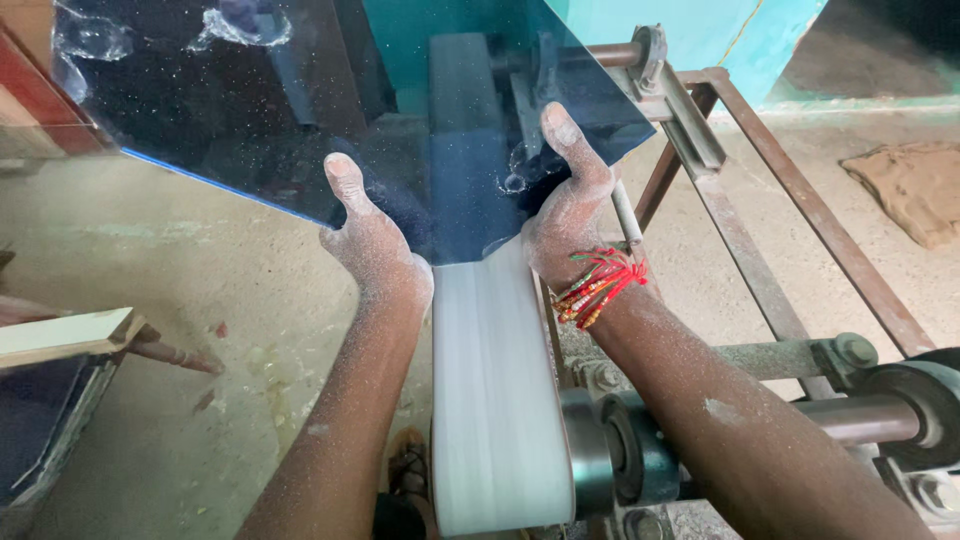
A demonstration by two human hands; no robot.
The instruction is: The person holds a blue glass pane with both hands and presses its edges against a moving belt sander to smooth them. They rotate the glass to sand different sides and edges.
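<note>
Wooden plank [70, 335] lay at far left as dust-coated left hand [372, 243] and right hand [570, 205], palms flat and thumbs up, clasped a dark tinted glass sheet [300, 100] between them, its lower edge resting on the white sanding belt [495, 390]; rusty metal frame [790, 200] stood at right.

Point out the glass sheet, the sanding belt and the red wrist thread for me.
glass sheet [250, 110], head view, dusty upper face.
sanding belt [495, 400], head view, middle of white band.
red wrist thread [603, 283], head view, strands on right wrist.
</note>
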